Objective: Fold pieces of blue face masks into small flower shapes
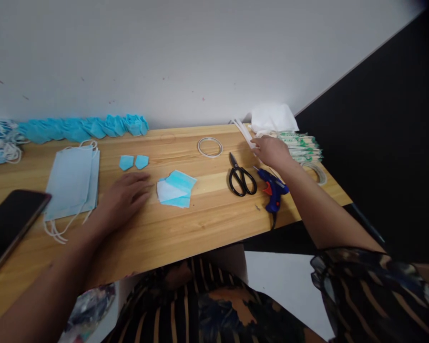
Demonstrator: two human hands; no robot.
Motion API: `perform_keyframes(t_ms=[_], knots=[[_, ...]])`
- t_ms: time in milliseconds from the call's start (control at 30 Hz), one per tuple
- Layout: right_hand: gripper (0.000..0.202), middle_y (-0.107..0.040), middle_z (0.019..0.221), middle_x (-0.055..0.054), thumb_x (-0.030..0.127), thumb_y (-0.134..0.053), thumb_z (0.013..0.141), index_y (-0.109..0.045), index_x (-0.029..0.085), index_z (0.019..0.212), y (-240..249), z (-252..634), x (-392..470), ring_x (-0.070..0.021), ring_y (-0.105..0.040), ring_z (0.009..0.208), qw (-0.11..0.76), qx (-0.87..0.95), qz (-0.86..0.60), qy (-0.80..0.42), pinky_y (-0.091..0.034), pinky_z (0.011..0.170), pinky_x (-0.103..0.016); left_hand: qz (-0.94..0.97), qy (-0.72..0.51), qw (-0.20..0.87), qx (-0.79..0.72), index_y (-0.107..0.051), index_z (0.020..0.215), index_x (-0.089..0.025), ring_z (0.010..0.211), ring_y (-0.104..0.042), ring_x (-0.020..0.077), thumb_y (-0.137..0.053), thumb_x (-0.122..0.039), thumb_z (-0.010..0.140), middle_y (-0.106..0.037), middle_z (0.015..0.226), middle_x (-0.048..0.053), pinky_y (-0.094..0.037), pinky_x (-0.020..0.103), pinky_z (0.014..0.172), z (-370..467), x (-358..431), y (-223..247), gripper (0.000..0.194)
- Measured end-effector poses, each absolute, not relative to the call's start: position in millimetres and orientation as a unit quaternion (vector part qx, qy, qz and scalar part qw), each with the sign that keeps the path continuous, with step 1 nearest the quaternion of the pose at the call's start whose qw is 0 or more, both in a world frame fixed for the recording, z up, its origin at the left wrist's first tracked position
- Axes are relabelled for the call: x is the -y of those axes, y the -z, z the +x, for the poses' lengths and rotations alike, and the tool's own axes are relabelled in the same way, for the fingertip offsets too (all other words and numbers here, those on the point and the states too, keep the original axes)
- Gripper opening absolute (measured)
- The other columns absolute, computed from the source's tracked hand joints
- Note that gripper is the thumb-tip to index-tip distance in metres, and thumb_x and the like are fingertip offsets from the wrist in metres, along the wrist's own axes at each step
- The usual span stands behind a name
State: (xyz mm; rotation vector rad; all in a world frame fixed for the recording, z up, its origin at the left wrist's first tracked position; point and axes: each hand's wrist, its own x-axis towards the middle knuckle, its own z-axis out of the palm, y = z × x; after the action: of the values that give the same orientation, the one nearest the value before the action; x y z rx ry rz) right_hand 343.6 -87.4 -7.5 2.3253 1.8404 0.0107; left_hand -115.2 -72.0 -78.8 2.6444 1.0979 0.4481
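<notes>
My left hand (127, 196) lies palm down on the table, fingers stretched out and holding nothing. Just beyond its fingertips are two small blue pentagon pieces (142, 162), and to its right lie folded, cut blue-and-white mask pieces (177, 188). At the back right, my right hand (271, 151) has its fingers closed at the near end of several thin white glue sticks (241, 128); the fingers partly hide the grip. Close below that hand are a blue glue gun (274, 191) with a red trigger and black-handled scissors (241, 177).
Whole face masks (71, 178) and a phone (12, 228) lie at left. A row of folded blue pieces (82, 128) lines the wall. Tape rings (210, 147) lie at the middle and right (316, 172). Green-printed packets (302, 146) and a white bag (273, 118) occupy the right corner.
</notes>
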Motion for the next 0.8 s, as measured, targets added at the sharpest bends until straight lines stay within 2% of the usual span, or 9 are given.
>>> perform_keyframes(t_ms=[100,267,367,533,633,800], knots=[[0.053,-0.075,0.124,-0.019,0.043,-0.056,0.092,-0.065,0.023,0.140,9.2,341.8,75.8,-0.0351,-0.071,0.110,0.115,-0.606,0.787,-0.021,-0.052,0.085,-0.039,0.906,-0.158,0.122,-0.374,-0.075,0.113,-0.020,0.132,-0.059,0.0317,-0.045,-0.043,0.100,-0.068,0.138,0.012,-0.048,0.053,0.114,-115.9,73.0,80.6,0.040],[0.050,-0.075,0.123,-0.023,0.040,-0.054,0.095,-0.066,0.017,0.138,16.5,345.6,63.6,-0.0350,-0.071,0.112,0.153,-0.585,0.796,-0.029,-0.053,0.089,-0.040,0.906,-0.159,0.124,-0.373,-0.075,0.116,-0.019,0.133,-0.058,0.0319,-0.043,-0.043,0.102,-0.067,0.140,0.013,-0.047,0.054,0.115,-115.8,73.6,81.9,0.042],[0.045,-0.074,0.125,-0.022,0.031,-0.051,0.096,-0.067,0.015,0.135,20.4,349.6,57.9,-0.0344,-0.070,0.117,0.142,-0.578,0.803,-0.030,-0.053,0.093,-0.041,0.904,-0.159,0.131,-0.376,-0.075,0.116,-0.021,0.134,-0.058,0.0325,-0.043,-0.044,0.101,-0.066,0.142,0.012,-0.046,0.055,0.116,-115.6,73.8,81.5,0.042],[0.051,-0.072,0.134,-0.018,0.023,-0.049,0.093,-0.064,0.016,0.141,22.5,359.3,40.6,-0.0332,-0.067,0.123,0.090,-0.571,0.816,-0.030,-0.051,0.098,-0.040,0.903,-0.154,0.128,-0.380,-0.074,0.117,-0.021,0.135,-0.058,0.0307,-0.044,-0.043,0.102,-0.067,0.142,0.012,-0.045,0.053,0.117,-116.2,74.6,81.0,0.041],[0.049,-0.072,0.133,-0.018,0.019,-0.050,0.090,-0.069,0.015,0.135,24.4,366.4,29.6,-0.0341,-0.067,0.122,0.105,-0.573,0.813,-0.019,-0.051,0.099,-0.041,0.903,-0.151,0.126,-0.381,-0.074,0.117,-0.021,0.134,-0.058,0.0301,-0.044,-0.044,0.102,-0.067,0.141,0.011,-0.046,0.052,0.116,-116.4,75.1,80.3,0.041],[0.045,-0.073,0.131,-0.018,0.025,-0.051,0.093,-0.072,0.014,0.130,23.3,378.4,23.0,-0.0355,-0.066,0.122,0.101,-0.568,0.817,-0.017,-0.051,0.101,-0.044,0.906,-0.154,0.127,-0.375,-0.074,0.114,-0.020,0.132,-0.059,0.0306,-0.043,-0.043,0.102,-0.067,0.139,0.012,-0.047,0.053,0.115,-116.2,74.8,79.2,0.040]])
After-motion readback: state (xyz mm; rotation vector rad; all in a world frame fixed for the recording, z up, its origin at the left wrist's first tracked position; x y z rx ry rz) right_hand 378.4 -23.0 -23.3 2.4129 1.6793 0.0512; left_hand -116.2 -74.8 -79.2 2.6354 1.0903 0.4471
